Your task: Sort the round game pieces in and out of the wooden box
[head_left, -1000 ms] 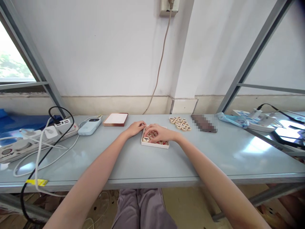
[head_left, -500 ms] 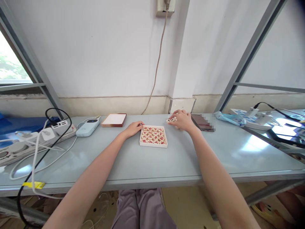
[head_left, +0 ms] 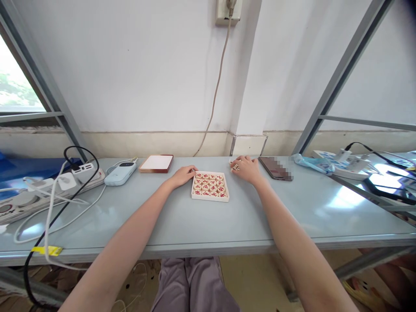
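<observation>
A shallow white tray (head_left: 210,199) lies on the desk in front of me, filled with rows of round Chinese chess pieces (head_left: 205,187) marked in red. My left hand (head_left: 182,177) rests at its back left corner, fingers closed against the edge. To the right of the tray, my right hand (head_left: 246,169) is curled low over a small group of dark-marked Chinese chess pieces (head_left: 235,167). Their faces now tilt toward me between the fingers. The palm hides part of this group, so how many are gripped is unclear.
A reddish-brown box lid (head_left: 156,164) lies behind and left of the tray. Farther left are a light blue power bank (head_left: 120,174) and a power strip (head_left: 78,190) with tangled cables. A phone (head_left: 276,168) and blue plastic bag (head_left: 313,164) lie right.
My right hand has drawn slightly closer and turned, with the dark-marked pieces now tilted under its fingers. The left hand and tray stay in place.
</observation>
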A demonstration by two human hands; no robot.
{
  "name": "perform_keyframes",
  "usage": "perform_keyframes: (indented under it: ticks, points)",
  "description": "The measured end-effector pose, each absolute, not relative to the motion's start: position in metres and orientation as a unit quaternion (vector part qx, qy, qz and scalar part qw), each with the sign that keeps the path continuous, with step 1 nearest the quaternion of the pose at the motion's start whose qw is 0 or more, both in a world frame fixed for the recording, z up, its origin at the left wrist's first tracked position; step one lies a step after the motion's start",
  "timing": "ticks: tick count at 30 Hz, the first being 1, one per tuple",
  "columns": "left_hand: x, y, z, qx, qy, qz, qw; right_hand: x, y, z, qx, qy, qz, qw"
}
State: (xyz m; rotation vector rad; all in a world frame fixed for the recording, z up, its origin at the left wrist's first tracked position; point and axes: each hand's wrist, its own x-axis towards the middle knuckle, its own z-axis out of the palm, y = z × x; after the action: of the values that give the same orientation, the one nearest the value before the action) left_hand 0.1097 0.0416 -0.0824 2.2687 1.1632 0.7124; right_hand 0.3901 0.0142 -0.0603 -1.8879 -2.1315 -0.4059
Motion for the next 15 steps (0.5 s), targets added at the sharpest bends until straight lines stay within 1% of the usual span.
perform_keyframes:
  ticks: [2, 4, 6, 8, 12, 15]
  points:
    - [0.110, 0.040, -0.081, 0.830, 0.427, 0.260, 0.248, 0.388, 0.013, -0.059, -0.657, -0.729, -0.129, 0.140]
    - [0.110, 0.040, -0.081, 0.829, 0.428, 0.259, 0.249, 0.384, 0.011, -0.054, -0.654, -0.730, -0.101, 0.169]
    - [0.111, 0.039, -0.081, 0.831, 0.429, 0.261, 0.240, 0.377, 0.007, -0.048, -0.631, -0.747, -0.063, 0.202]
    - [0.112, 0.040, -0.082, 0.834, 0.428, 0.268, 0.220, 0.368, 0.004, -0.044, -0.595, -0.773, -0.032, 0.215]
    - [0.114, 0.041, -0.083, 0.836, 0.442, 0.279, 0.164, 0.350, -0.003, -0.041, -0.540, -0.825, -0.014, 0.168]
    - [0.113, 0.042, -0.082, 0.834, 0.454, 0.281, 0.140, 0.341, -0.006, -0.043, -0.530, -0.838, -0.023, 0.126]
